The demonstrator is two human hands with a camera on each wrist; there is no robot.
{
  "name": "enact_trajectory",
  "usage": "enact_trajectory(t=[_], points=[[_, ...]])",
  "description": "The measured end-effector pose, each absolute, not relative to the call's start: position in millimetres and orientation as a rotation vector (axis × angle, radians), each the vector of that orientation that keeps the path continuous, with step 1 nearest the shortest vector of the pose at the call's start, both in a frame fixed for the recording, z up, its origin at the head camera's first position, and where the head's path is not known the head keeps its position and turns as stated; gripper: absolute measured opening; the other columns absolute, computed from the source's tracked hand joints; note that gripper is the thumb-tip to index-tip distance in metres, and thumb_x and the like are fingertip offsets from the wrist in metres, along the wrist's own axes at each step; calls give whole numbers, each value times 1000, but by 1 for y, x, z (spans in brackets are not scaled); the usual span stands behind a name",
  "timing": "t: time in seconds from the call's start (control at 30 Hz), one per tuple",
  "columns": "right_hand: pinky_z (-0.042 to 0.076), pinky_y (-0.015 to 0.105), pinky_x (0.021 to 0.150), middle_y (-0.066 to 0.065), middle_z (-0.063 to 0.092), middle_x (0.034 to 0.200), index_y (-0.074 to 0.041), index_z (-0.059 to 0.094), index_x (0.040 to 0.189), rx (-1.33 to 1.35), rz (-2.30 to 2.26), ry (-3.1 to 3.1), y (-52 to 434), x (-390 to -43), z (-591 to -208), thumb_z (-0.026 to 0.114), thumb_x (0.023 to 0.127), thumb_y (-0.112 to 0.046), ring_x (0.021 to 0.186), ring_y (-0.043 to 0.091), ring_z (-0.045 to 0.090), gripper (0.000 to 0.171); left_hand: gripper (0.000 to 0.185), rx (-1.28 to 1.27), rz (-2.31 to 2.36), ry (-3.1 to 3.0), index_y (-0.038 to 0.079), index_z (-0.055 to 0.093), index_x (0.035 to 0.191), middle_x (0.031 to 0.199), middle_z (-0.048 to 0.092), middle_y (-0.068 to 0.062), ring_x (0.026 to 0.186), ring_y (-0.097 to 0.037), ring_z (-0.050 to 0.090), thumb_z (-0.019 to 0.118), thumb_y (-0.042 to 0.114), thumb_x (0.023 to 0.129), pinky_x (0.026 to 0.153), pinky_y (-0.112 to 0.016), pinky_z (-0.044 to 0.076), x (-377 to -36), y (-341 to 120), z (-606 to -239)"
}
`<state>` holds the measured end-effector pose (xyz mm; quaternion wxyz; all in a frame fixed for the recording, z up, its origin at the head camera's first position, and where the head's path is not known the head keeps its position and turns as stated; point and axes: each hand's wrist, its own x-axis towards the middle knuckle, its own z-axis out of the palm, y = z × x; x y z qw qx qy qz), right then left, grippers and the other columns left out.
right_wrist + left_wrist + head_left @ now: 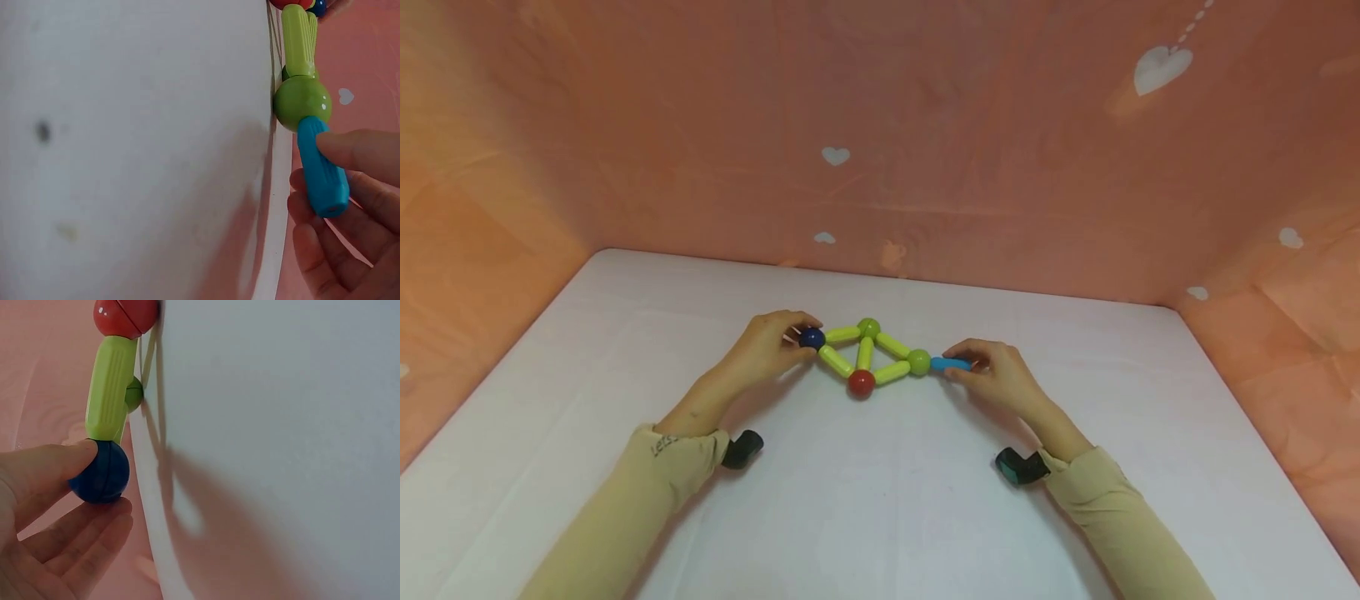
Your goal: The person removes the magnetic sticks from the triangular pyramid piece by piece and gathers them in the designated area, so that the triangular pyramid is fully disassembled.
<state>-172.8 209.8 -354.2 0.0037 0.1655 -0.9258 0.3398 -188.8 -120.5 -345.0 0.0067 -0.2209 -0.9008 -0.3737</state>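
1. A flat figure of glossy plastic balls and ribbed lime-green plastic rods (865,354) is seen lying on the white tabletop (880,500), about midway between the two hands and nearer the far edge
2. The dark blue plastic ball (812,337) at the figure's left end is pinched by the left hand (767,346); in the left wrist view the thumb is pressed on the ball's top and curled fingers (94,531) are set beneath it
3. From that ball two lime-green rods are run out, one to the upper green plastic ball (869,327) and one to the red plastic ball (861,383); these two balls are joined by a third rod
4. Further rods are led from both to the right-hand green plastic ball (919,362)
5. A short light-blue ribbed plastic rod (950,364) is touching that green ball and is pinched by the grip of the right hand (996,375), a finger on top and fingers (325,250) curled below
6. Beige sleeves (647,492) are worn on both forearms, with a dark wrist-mounted device (742,447) beside each cuff
7. The tabletop is enclosed by salmon-pink fabric walls (880,150) printed with white hearts
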Motion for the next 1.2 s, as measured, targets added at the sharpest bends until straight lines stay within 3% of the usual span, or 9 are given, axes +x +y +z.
enact_trajectory(t=[0.8,1.2], points=[[52,33,77,9,72,95,-5,72,103,590,1039,-2950,210,-176,-356,72,84,-9,87,22,63,20,29,-613,-1103,-2936,-4,63,113,102,65,-22,94,-34,62,68,0,84,84,-44,53,-186,-122,-351],[51,30,73,10,72,94,-5,73,101,591,1016,-2974,209,-180,-351,73,82,-9,80,19,62,19,29,-617,-1147,-2915,-5,64,112,102,65,-23,91,-34,63,68,0,83,83,-44,53,-186,-122,-347]])
